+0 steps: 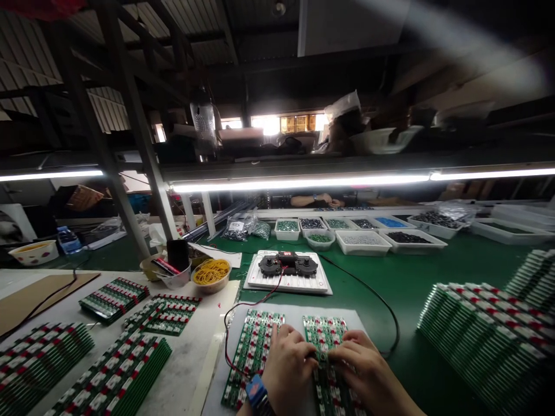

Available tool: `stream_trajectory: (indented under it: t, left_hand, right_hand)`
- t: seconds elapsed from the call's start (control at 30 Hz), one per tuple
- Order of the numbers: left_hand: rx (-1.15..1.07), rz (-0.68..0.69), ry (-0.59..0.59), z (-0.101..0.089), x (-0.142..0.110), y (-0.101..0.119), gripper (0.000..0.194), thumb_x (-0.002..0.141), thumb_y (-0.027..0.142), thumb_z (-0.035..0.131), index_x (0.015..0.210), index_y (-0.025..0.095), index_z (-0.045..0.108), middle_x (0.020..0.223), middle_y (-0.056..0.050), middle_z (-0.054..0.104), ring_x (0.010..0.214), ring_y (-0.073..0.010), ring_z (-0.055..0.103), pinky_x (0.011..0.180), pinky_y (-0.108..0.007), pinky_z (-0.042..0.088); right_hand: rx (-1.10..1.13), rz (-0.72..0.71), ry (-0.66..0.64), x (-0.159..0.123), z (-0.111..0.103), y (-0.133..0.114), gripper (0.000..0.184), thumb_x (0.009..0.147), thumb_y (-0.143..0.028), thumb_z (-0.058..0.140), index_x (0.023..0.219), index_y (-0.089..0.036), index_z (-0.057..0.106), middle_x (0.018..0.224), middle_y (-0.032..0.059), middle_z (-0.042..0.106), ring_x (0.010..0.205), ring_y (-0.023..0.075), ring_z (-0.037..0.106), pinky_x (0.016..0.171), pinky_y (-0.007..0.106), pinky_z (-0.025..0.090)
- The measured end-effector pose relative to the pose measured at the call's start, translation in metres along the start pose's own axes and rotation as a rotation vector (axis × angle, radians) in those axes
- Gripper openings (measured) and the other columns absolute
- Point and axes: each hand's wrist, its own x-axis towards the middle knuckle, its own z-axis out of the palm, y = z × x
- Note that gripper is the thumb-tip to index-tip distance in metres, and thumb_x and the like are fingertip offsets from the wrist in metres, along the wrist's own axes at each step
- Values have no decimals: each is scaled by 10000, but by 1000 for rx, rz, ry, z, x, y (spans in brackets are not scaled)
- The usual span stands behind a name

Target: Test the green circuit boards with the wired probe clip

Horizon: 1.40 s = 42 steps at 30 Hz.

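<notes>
Our left hand (289,359) and right hand (367,365) work close together on a circuit board (326,329).
Our fingers bend down onto it, but we cannot tell whether they pinch anything. The circuit board lies on a white sheet (293,314) on the green worktop (418,264); left of it is a second board (255,338), beyond it a black device (288,266), right of it a big stack (477,329).
</notes>
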Motion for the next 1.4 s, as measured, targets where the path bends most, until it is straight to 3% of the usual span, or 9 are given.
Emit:
stream_trajectory:
  t: [0.17, 0.4, 0.6, 0.77, 1.07, 1.2, 1.4]
  left_hand:
    - [-70, 54, -53, -7, -2, -3, 123, 742, 250, 763, 853, 291, 728, 842, 23, 673, 966, -208, 532, 1070, -479, 255]
    - [-74, 84, -123, -7, -2, -8, 165, 702, 265, 792, 847, 277, 713, 854, 27, 676, 956, -192, 530, 978, -370, 354]
    - [-39, 52, -174, -5, -2, -7, 151, 722, 285, 754, 869, 294, 723, 873, 25, 689, 979, -200, 534, 1030, -417, 315]
    - [-23, 9, -178, -3, -4, -5, 147, 748, 322, 705, 892, 332, 735, 891, 22, 698, 997, -227, 535, 1094, -550, 206]
    - [76, -8, -175, -6, -10, 9, 149, 801, 269, 595, 892, 269, 712, 924, -19, 691, 1019, -242, 538, 1096, -606, 180]
    - [124, -34, -122, 1, -19, 13, 198, 836, 210, 510, 935, 228, 680, 968, -41, 666, 1015, -240, 558, 1109, -616, 161]
    - [26, -74, -35, 8, -26, 10, 186, 832, 217, 524, 932, 259, 674, 954, -13, 642, 986, -217, 575, 1129, -621, 97]
  right_hand:
    - [115, -44, -97, 0, -7, 4, 134, 837, -144, 597, 835, -246, 685, 794, 13, 659, 949, 237, 527, 832, 360, 457]
    - [81, -79, -139, -2, -11, -1, 147, 826, -108, 597, 773, -230, 659, 800, 9, 651, 946, 224, 518, 799, 335, 458]
    - [-52, -143, -176, -1, -10, -4, 201, 828, -78, 562, 786, -244, 667, 802, -5, 669, 962, 220, 542, 799, 332, 460]
    - [-207, -165, -117, -5, 3, 3, 198, 831, -101, 577, 788, -265, 677, 795, -14, 693, 1116, 265, 537, 904, 390, 437]
    - [-361, -217, 35, -29, 11, -2, 417, 831, -192, 599, 1223, -333, 590, 1008, 9, 695, 1125, 270, 564, 908, 409, 459]
    - [-402, -173, 49, -31, 20, -1, 435, 793, -138, 600, 1169, -356, 612, 1004, -9, 694, 1112, 289, 570, 909, 447, 444]
    - [-327, -63, 111, -32, 23, -5, 333, 839, -114, 535, 1117, -272, 629, 1047, 5, 687, 1092, 254, 558, 903, 385, 464]
